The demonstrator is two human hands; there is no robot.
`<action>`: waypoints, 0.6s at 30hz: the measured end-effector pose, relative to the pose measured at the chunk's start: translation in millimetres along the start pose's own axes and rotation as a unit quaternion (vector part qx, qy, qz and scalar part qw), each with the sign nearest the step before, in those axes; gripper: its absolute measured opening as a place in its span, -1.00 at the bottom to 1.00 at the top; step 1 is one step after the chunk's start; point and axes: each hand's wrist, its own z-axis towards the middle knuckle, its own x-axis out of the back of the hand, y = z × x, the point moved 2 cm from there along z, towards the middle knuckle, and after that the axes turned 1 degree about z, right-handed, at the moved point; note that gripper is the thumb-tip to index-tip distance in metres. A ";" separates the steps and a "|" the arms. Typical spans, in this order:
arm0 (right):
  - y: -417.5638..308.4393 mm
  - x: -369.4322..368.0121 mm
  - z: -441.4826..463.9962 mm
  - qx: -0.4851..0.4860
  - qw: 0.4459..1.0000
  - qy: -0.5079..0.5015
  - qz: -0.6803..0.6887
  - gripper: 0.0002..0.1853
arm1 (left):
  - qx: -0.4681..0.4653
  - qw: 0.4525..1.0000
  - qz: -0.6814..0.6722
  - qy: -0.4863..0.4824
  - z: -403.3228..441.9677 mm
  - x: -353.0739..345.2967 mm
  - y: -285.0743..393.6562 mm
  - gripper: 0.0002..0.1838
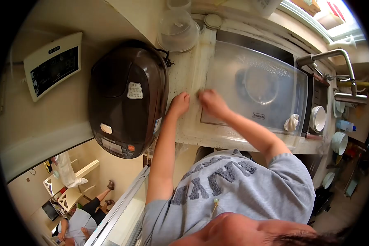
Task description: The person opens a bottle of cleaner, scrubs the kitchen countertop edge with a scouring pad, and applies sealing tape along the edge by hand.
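My left hand [179, 103] is closed on the light counter strip [184, 80], just right of a dark brown rice cooker [129, 98]. Whatever its fingers may hold is hidden. My right hand [212, 102] is curled with the fingers down, at the left edge of a large translucent cover [229, 90]. Slight blur and the hand itself hide what those fingers hold, if anything. Through the cover a round shape shows dimly, with water drops near its far side. A crumpled white cloth [291, 122] lies on the cover's near right corner.
Clear plastic containers [178, 33] and a round lid [212, 21] stand at the back. A metal faucet [344, 57] and white bowls [318, 119] are at the right. A wall control panel [55, 65] hangs left. Another person [80, 225] is lower left, beyond a sliding door frame [119, 207].
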 end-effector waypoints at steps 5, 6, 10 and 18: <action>121.5 31.6 102.3 -0.112 0.969 0.187 -0.119 -0.86 | 0.007 0.999 0.027 0.026 -13.3 6.7 22.8 -0.77; 124.6 31.4 116.7 -0.118 0.961 0.218 -0.126 -0.87 | -0.006 0.999 0.024 0.034 -13.7 7.0 23.3 -0.77; 109.6 16.9 93.9 -0.118 0.977 0.152 -0.087 -0.90 | 0.012 0.998 0.036 0.049 -19.8 8.7 33.1 -0.72; 129.6 19.2 127.0 -0.186 0.950 0.222 -0.112 -0.93 | 0.015 0.997 0.059 0.056 -22.5 5.8 37.2 -0.73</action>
